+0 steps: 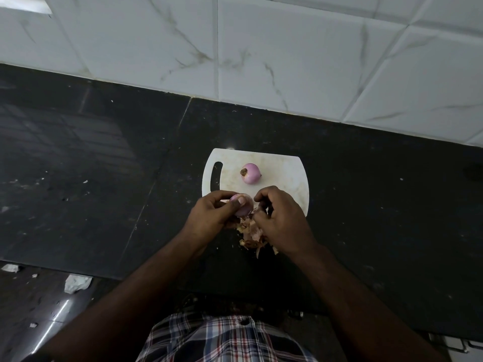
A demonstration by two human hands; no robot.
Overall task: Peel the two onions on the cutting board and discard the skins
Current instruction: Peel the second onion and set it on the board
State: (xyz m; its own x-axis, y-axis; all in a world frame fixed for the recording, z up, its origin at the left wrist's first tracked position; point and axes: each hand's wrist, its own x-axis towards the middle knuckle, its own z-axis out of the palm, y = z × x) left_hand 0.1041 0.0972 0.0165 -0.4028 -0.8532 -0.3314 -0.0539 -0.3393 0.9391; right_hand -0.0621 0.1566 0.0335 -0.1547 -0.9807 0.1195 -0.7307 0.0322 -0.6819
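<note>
One peeled onion [251, 173], smooth and pinkish-purple, lies on its side on the white cutting board [285, 178], root end facing left. The second onion [244, 206], mostly bare, sits over the board's near edge. Papery brown skins [252, 235] are heaped just below it.

My view: black polished stone countertop [104, 158] runs along white marble-veined wall tiles, seam crossing it diagonally near centre. White plastic cutting board [282, 176] lies flat on it, handle slot at left end, surface stained. Pile of dry onion skins [252, 235] lies on countertop at board's near edge, touching it. Small pale flecks scattered over stone left and right of board. I cannot tell what dark shape at far right edge is. Countertop's front edge ends near my shirt.
</note>
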